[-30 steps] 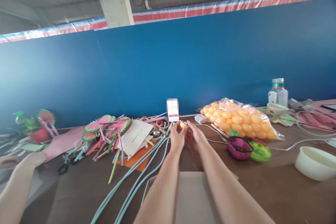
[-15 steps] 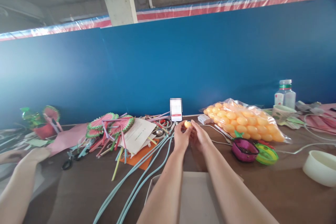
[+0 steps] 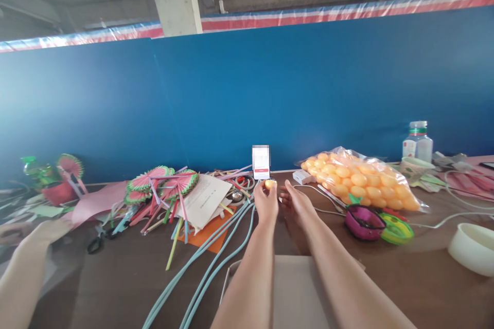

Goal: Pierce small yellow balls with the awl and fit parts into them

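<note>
A small orange ball (image 3: 269, 184) is pinched between the thumb and fingers of my left hand (image 3: 265, 201), just below a white-screened phone (image 3: 261, 163) propped against the blue panel. My right hand (image 3: 296, 202) is apart from the ball, a little to its right, with its fingers spread and nothing seen in them. Beneath my forearms lies a shallow pale box (image 3: 295, 288). To the right of my hands rests a clear plastic bag (image 3: 358, 179) filled with many similar orange balls.
Pale blue cables (image 3: 216, 252) run left of my arms. Beyond them are watermelon-patterned paper fans (image 3: 179, 184), papers (image 3: 204, 198) and scissors (image 3: 95, 241). On the right stand a purple container (image 3: 365, 223), a green one (image 3: 397, 230), a white bowl (image 3: 473, 249) and bottles (image 3: 418, 141). Another person's arm (image 3: 27, 272) reaches in at left.
My right hand has come away from the ball and opened slightly to the right. My left hand keeps hold of the ball. The view has shifted slightly.
</note>
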`<action>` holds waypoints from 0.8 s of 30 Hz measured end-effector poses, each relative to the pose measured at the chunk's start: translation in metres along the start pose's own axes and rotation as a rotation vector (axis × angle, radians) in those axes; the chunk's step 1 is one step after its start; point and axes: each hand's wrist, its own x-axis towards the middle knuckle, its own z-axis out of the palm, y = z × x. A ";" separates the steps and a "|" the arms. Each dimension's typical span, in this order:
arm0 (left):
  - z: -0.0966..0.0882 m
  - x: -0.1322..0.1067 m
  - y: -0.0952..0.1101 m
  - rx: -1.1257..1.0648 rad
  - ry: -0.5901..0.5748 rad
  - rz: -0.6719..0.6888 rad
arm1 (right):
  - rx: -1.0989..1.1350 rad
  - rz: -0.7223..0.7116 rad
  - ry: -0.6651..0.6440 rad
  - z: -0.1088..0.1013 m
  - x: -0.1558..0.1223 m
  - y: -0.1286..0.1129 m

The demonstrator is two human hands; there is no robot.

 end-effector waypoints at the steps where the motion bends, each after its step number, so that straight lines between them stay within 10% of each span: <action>1: -0.001 0.001 0.001 0.012 0.023 -0.012 | -0.016 -0.004 0.043 0.000 0.000 0.000; 16: -0.004 -0.016 0.011 0.413 -0.022 0.277 | -0.069 -0.265 0.298 0.006 -0.006 -0.012; 24: -0.002 -0.016 0.011 0.433 -0.020 0.295 | -0.075 -0.625 0.215 0.042 -0.027 -0.077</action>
